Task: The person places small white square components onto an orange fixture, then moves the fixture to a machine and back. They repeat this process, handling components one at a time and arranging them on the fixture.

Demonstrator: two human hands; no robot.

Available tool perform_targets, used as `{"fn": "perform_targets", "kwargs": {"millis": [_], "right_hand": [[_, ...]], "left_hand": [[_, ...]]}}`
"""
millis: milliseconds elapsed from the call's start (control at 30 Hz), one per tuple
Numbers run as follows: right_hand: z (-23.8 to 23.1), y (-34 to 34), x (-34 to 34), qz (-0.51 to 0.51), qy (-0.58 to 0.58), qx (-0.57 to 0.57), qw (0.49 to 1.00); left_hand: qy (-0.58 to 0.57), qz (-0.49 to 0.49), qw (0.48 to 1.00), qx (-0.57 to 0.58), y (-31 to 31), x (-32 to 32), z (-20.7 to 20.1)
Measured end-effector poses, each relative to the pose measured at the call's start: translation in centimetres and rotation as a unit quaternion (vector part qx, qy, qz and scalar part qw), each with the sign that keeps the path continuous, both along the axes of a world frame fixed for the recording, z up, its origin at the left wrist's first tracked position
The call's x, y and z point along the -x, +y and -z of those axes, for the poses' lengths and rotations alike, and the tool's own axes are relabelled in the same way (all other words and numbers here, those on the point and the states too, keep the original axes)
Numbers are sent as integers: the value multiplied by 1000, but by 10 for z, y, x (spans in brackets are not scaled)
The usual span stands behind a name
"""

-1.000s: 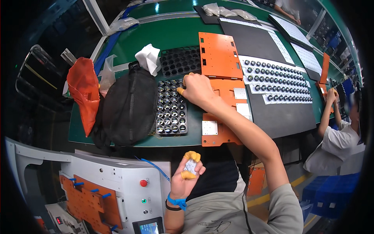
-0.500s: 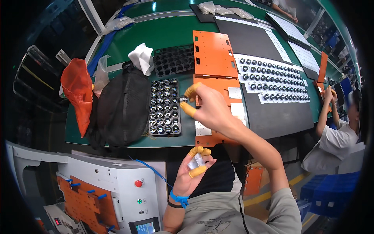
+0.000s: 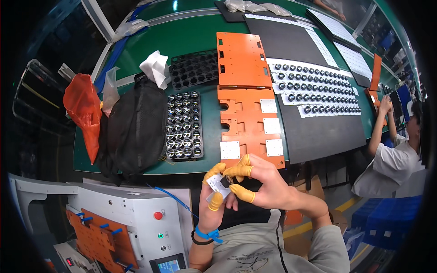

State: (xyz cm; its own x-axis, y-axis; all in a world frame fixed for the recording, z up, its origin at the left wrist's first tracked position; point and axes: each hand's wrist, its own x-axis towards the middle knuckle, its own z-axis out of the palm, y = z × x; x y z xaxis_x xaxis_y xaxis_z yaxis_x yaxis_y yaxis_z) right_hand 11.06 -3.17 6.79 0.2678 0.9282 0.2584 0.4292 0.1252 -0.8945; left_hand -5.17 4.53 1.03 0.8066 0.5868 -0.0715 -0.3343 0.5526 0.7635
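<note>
Close to my body, my left hand (image 3: 212,200) grips a small white square board (image 3: 217,185) with its fingers, which wear yellow finger cots. My right hand (image 3: 268,184), also with yellow finger cots, pinches a small black round lens (image 3: 226,181) against the board's face. Beyond them lies an orange fixture plate (image 3: 248,132), its hinged lid (image 3: 242,59) folded back. White square boards (image 3: 230,150) sit in several of its recesses. To its left stands a black tray (image 3: 184,154) filled with shiny round lenses.
A darker tray (image 3: 193,68) lies behind the lens tray, and a black backpack (image 3: 136,123) and orange bag (image 3: 84,116) lie left. Rows of boards with black lenses (image 3: 318,86) rest on a dark mat (image 3: 318,136). A grey machine (image 3: 150,200) stands lower left; a co-worker (image 3: 391,154) is at right.
My right hand has come back from beside the lens tray to my left hand, bringing the black lens onto the white board. The fixture plate is now uncovered. The view has shifted slightly.
</note>
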Motion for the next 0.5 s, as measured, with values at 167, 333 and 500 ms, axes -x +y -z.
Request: {"fn": "perform_targets", "kwargs": {"millis": [167,333,500], "right_hand": [[4,-4,4,15,2,22,1000],[7,-10,0,-35,64,44,996],[11,-6,-3,-31,-33,-45,998]], "left_hand": [[49,-85,987,-129,-11,-11,-10],[12,-53,994,-99,-15,-4,-9],[46,-50,990,-124,-16,-2,-3]]}}
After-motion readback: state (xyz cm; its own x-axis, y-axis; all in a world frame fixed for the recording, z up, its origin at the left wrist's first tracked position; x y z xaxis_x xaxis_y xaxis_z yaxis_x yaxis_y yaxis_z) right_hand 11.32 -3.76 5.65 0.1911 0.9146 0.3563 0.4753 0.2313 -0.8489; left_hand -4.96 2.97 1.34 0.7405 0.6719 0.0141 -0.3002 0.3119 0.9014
